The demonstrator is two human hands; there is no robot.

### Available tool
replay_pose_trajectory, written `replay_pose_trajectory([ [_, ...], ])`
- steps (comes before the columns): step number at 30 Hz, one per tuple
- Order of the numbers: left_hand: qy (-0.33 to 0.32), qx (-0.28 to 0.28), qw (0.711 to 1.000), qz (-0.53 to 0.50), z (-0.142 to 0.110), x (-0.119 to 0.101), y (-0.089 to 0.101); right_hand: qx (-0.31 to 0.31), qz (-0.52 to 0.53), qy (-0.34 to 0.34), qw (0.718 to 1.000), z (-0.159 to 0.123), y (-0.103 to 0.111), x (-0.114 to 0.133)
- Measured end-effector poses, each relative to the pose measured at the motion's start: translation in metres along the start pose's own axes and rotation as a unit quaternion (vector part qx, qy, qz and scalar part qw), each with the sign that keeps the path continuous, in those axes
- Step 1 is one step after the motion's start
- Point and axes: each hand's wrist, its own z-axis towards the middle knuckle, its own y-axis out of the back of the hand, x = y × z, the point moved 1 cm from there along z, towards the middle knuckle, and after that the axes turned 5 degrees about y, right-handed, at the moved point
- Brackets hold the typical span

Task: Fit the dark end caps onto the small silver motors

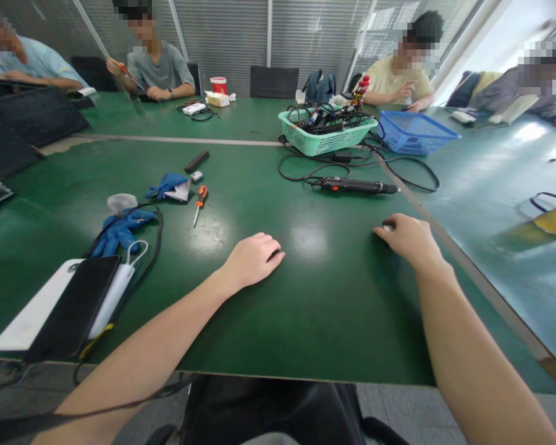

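Note:
My left hand (254,259) rests on the green table (315,321) with its fingers curled in. Only a dark gap shows between thumb and forefinger, and nothing sticks out of the hand. Farther right, my right hand (406,238) lies near the table seam, its fingers closed. A small pale spot shows at its fingertips, too small to name. Beyond that hand lies a black electric screwdriver (356,185) with a cable. An orange-handled screwdriver (201,203) lies beyond my left hand, near a small white-grey piece (196,177) and a dark bar (197,161).
Blue gloves (120,235), a black phone (76,306) and a white power bank (112,301) lie at left. Farther off stand a green basket (322,143) of cables and tools and a blue basket (412,137). Several people sit around the table.

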Motion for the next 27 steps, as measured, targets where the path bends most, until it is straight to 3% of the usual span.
replay_pose_trajectory([
  [6,0.056,-0.027,0.998,0.019,0.002,0.018,0.005,0.009,-0.010,0.012,1.000,0.001,-0.002,-0.002],
  [11,0.146,-0.080,0.983,0.072,0.026,0.063,0.024,0.013,-0.014,0.012,1.000,0.001,-0.001,0.001],
  [14,0.179,-0.105,0.969,0.132,0.049,0.105,0.048,0.012,-0.005,0.012,1.000,0.001,0.001,0.002],
  [18,0.273,-0.114,0.929,0.220,0.076,0.179,0.088,0.018,-0.005,0.011,1.000,0.001,0.003,0.005],
  [23,0.380,-0.029,0.887,0.261,0.095,0.273,0.118,0.019,-0.007,0.006,1.000,0.001,0.007,0.011],
  [27,0.413,0.040,0.881,0.229,0.102,0.314,0.125,0.028,-0.007,0.006,1.000,0.003,0.008,0.011],
])
